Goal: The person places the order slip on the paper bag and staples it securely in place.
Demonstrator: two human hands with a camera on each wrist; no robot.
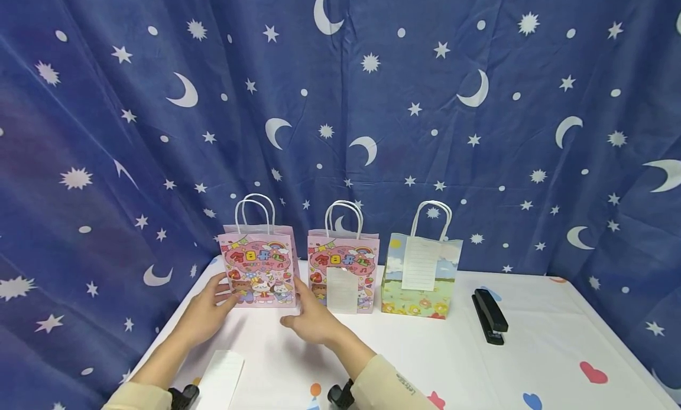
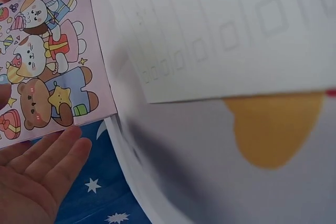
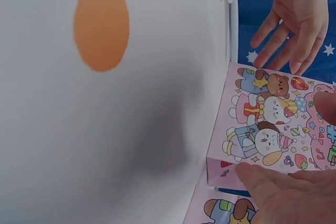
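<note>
A pink paper gift bag (image 1: pixel 257 271) with cartoon animals and white twisted handles stands upright at the back left of the table. My left hand (image 1: pixel 204 313) is at its left side, with fingers extended along the bag's edge. On the opposite side, my right hand (image 1: pixel 315 320) has its fingertips against the bag's right side panel, thumb apart. In the right wrist view, the bag's printed front (image 3: pixel 265 119) lies between both hands. The left wrist view shows the left fingers (image 2: pixel 63 156) loosely straight beside the bear picture.
A second pink bag (image 1: pixel 367 256) bears a paper slip (image 1: pixel 342 290). Beside it, a landscape-print bag (image 1: pixel 396 289) carries a lined sheet (image 1: pixel 420 263). A black stapler (image 1: pixel 490 316) lies at right. A lined paper pad (image 1: pixel 220 377) rests near the left forearm. Behind hangs a starry blue curtain (image 1: pixel 340 97).
</note>
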